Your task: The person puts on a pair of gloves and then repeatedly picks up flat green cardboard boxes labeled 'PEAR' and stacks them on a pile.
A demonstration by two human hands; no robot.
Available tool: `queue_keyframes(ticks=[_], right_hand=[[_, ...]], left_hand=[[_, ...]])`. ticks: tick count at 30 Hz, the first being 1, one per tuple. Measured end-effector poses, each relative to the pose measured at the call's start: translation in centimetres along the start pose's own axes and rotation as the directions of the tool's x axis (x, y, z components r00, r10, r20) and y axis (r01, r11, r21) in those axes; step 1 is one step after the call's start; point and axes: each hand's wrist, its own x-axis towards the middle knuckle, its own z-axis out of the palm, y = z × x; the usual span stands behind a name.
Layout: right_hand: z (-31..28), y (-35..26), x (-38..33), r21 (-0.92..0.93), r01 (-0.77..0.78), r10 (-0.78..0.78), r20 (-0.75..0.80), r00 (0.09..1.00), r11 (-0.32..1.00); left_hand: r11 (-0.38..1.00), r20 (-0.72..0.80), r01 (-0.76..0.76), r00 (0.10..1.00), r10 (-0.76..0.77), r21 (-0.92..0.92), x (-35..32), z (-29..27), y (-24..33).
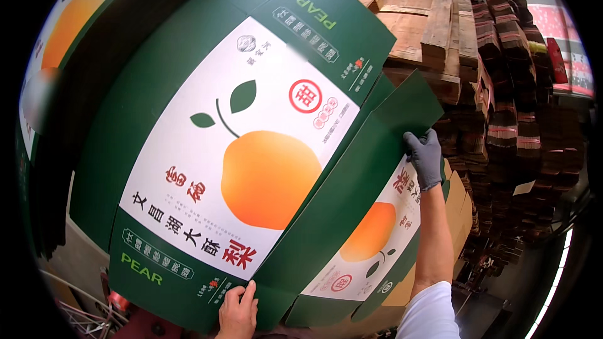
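Note:
A large flat cardboard box blank (182,132), green with a white panel and a printed orange-yellow pear, fills the middle of the view and is tilted. My bare left hand (237,309) grips its lower edge, fingertips on the printed face. On the right, my right hand (426,158) wears a grey glove and is closed on the edge of a narrower green side panel. That panel is folded at a crease beside the main face and carries a second, smaller pear print. The backs of both grips are partly hidden.
Another printed green board (75,19) stands at the far left. Wooden pallets (408,22) are at the upper right, beside tall stacks of bundled cardboard (505,81). Brown cardboard (461,207) shows behind my right forearm. Thin metal bars (81,314) lie at the lower left.

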Motion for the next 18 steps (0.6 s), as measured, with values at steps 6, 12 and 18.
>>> queue_keyframes(ticks=[6,12,18], right_hand=[[-0.1,0.4,0.3,-0.001,0.004,-0.004,0.000,1.000,1.000],[0.7,1.1,0.9,-0.062,0.021,-0.021,0.006,1.000,0.998],[0.9,1.3,1.0,-0.099,0.033,-0.033,0.005,0.999,0.995]], left_hand=[[0.997,0.141,0.078,0.987,-0.073,-0.030,-0.3,0.5,-0.2],[0.997,0.127,0.067,0.990,-0.062,-0.036,-0.3,0.5,-0.4],[0.996,0.127,0.079,0.989,-0.072,-0.045,-0.2,0.3,-0.3]])
